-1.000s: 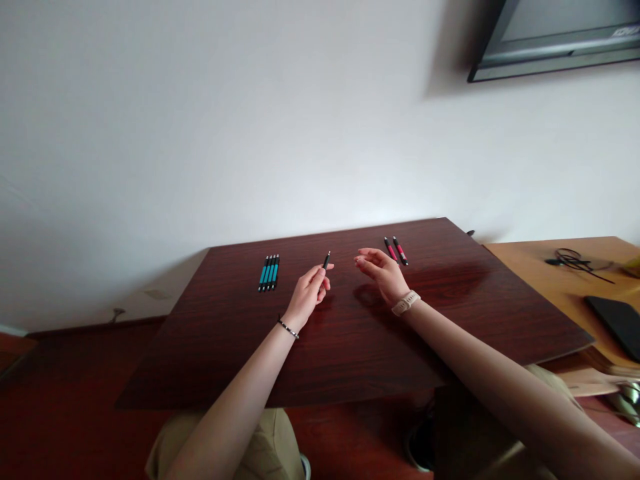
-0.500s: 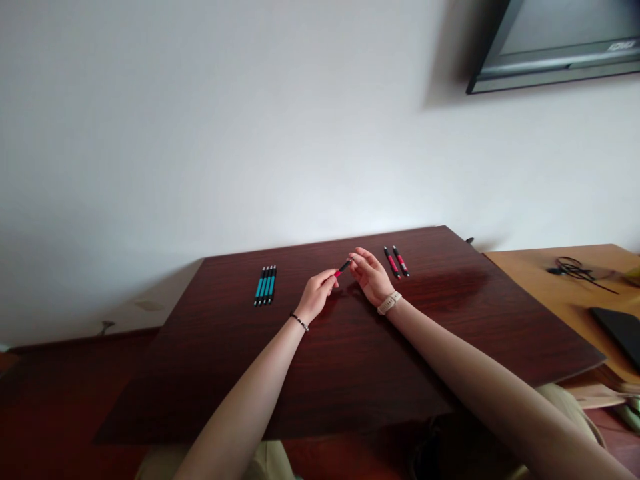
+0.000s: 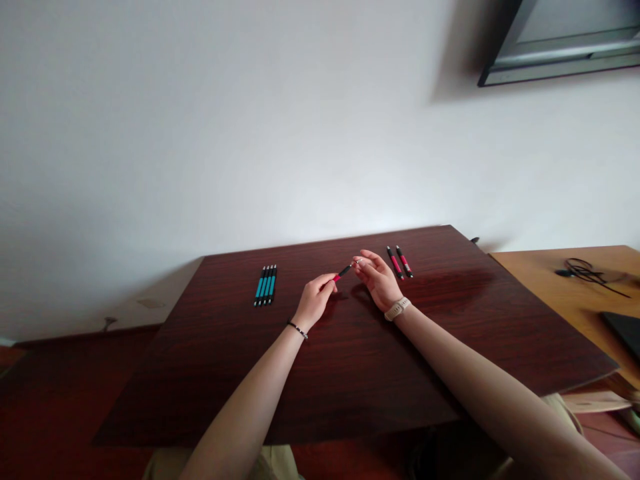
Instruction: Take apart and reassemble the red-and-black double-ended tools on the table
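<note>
My left hand (image 3: 316,300) holds a red and black pen (image 3: 343,272) by its lower end above the dark wooden board (image 3: 350,360). The fingertips of my right hand (image 3: 376,279) pinch the pen's far tip. Two more red and black pens (image 3: 399,261) lie side by side just right of my right hand. Several teal and black pens (image 3: 265,285) lie together on the board to the left of my left hand.
A lighter wooden table (image 3: 565,293) stands to the right with a black cable (image 3: 587,270) and a dark flat object (image 3: 625,327) on it. A wall-mounted screen (image 3: 565,47) hangs top right. A white wall rises behind the board.
My right hand moved left and took hold of the tip of the pen in my left hand. The pen now shows its red barrel. Both hands stay close together.
</note>
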Demonstrator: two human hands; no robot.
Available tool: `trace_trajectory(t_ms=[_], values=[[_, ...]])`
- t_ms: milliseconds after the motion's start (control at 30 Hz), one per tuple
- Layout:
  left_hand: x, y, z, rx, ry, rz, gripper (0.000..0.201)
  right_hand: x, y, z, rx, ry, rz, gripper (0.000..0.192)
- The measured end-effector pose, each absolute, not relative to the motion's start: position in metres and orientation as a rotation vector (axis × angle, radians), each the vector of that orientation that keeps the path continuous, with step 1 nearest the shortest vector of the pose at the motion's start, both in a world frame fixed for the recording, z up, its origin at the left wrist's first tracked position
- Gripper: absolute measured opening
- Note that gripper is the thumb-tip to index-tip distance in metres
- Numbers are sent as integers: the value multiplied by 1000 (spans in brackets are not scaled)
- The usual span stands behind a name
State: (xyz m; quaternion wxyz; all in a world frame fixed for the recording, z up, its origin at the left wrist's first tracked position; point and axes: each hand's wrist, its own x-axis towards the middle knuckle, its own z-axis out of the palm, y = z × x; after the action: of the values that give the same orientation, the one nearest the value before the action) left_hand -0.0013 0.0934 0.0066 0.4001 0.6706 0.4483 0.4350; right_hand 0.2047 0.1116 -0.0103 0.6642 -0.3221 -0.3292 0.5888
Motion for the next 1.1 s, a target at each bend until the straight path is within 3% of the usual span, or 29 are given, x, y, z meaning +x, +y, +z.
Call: trace_trajectory(t_ms=[1100], values=[[-3, 95, 4, 1664, 1112, 1201, 29, 205, 107, -17, -878, -1013, 1204, 45]])
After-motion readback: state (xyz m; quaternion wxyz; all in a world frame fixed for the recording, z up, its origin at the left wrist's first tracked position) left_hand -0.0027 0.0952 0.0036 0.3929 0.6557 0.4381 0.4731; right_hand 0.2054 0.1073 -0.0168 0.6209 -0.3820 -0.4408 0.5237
